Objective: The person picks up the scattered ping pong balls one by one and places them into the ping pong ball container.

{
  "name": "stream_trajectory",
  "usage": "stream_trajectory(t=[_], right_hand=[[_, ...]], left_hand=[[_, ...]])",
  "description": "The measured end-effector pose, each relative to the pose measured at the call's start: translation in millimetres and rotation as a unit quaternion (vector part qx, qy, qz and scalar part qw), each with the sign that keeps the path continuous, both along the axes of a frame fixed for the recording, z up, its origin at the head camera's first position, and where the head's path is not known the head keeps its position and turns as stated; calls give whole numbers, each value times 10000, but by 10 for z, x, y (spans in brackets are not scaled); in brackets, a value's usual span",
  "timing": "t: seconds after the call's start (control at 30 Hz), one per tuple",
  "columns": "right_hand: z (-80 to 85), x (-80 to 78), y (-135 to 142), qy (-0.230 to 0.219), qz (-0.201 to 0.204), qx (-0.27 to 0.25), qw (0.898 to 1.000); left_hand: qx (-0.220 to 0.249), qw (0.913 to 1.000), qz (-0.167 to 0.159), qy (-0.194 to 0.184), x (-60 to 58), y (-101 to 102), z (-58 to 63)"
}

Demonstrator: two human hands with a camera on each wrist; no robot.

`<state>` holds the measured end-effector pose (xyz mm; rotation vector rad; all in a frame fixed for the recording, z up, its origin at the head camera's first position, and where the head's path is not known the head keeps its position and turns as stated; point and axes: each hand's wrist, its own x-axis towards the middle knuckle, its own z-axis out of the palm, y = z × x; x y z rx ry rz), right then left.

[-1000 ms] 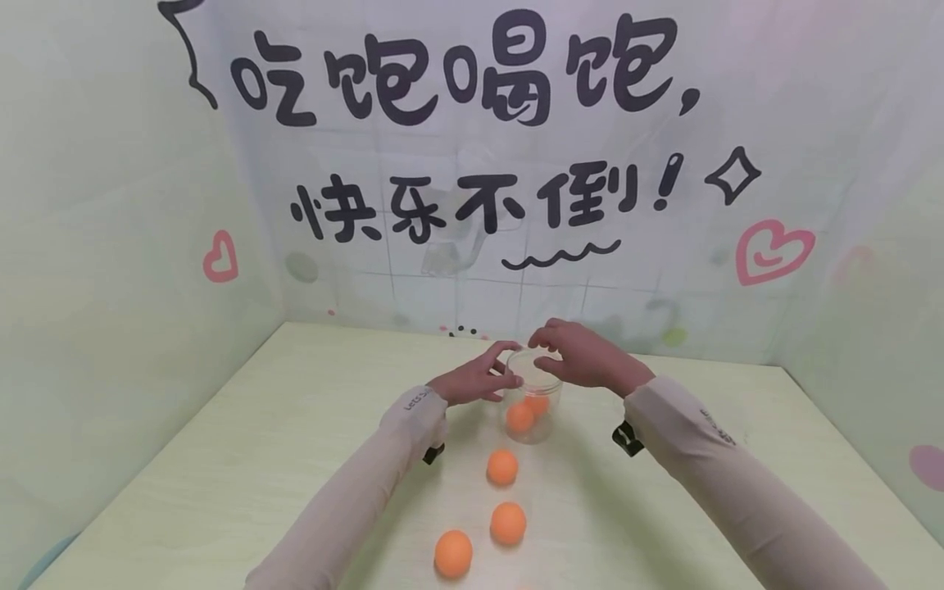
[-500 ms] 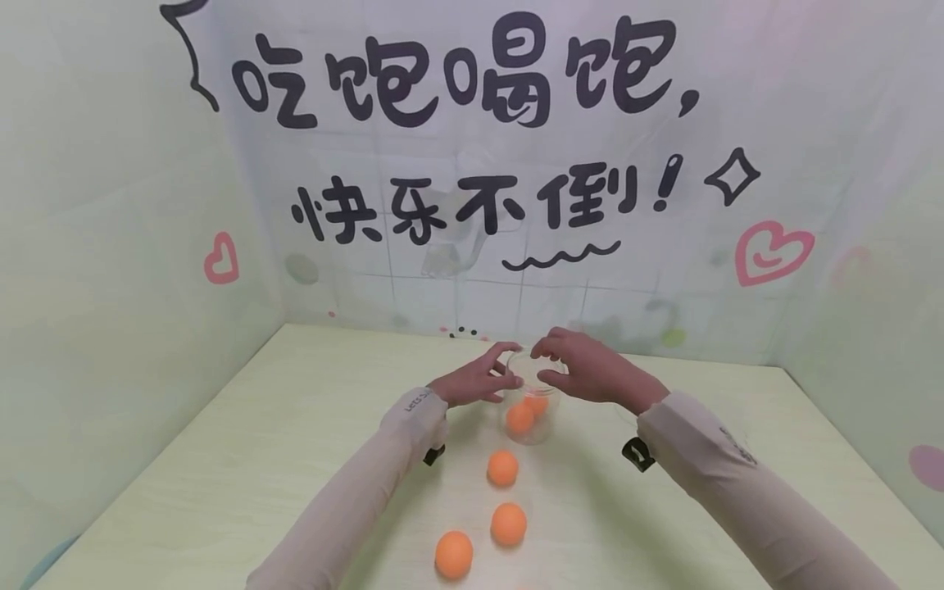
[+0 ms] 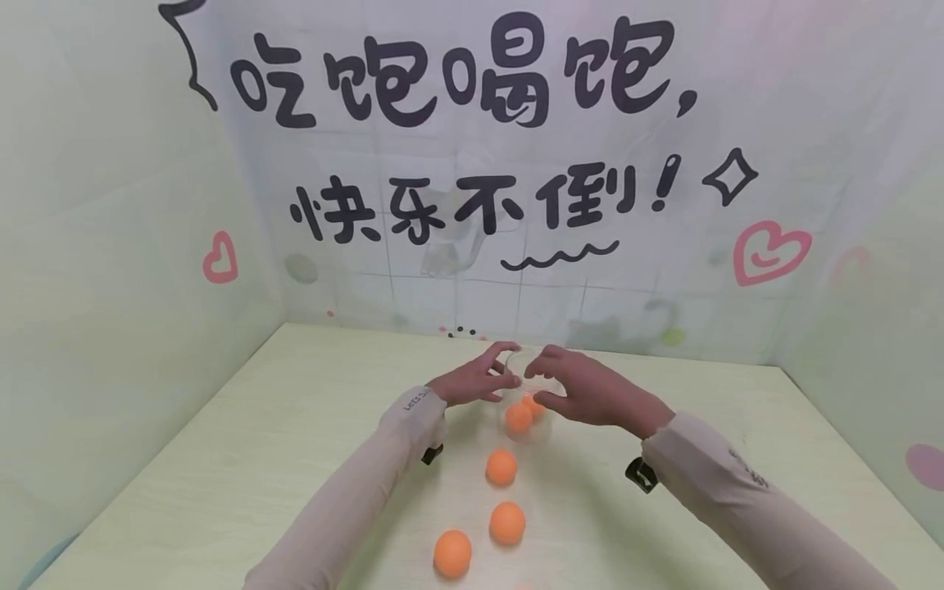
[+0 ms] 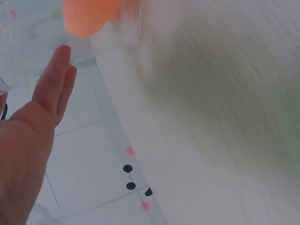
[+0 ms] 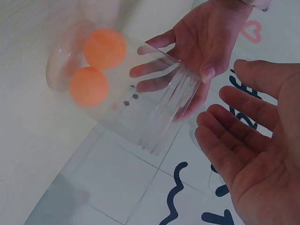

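A clear jar [image 3: 542, 430] stands upright on the table with two orange table tennis balls [image 3: 519, 417] at its bottom. My left hand [image 3: 472, 381] holds the jar's left side, its thumb near the ridged rim [image 5: 176, 105] and fingers spread along the wall in the right wrist view. At the jar's right, close to the mouth, my right hand [image 3: 601, 387] has loosely bent fingers with nothing between them. In the left wrist view, an orange ball [image 4: 89, 16] shows through the jar's wall beyond the left fingers [image 4: 54, 84].
Three loose orange balls, the nearest ball to the jar [image 3: 501, 467], another [image 3: 507, 523] and a third [image 3: 452, 554], lie on the pale table [image 3: 221, 459] between the forearms. A printed curtain [image 3: 472, 270] hangs behind the table and along both sides.
My right hand has moved back from over the jar's mouth, down and toward the right. The left hand, the jar and the balls keep their places.
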<state>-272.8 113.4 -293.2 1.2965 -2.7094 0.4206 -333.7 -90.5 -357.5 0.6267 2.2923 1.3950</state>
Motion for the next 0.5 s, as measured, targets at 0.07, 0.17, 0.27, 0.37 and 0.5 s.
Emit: stream_trajectory(t=[0.07, 0.17, 0.27, 0.37, 0.5], right_hand=[[-23, 29, -6, -19, 19, 21, 10000], [-56, 79, -16, -37, 66, 23, 10000], [-94, 129, -31, -14, 138, 44, 9999], [-136, 165, -52, -5, 191, 127, 9997], [-200, 184, -87, -36, 225, 235, 9995]], left_hand=[[-12, 10000, 1, 11, 6, -3, 5], [8, 10000, -7, 4, 13, -5, 16], [42, 10000, -23, -18, 11, -8, 14], [57, 10000, -25, -38, 10, -8, 13], [19, 10000, -6, -24, 16, -6, 21]])
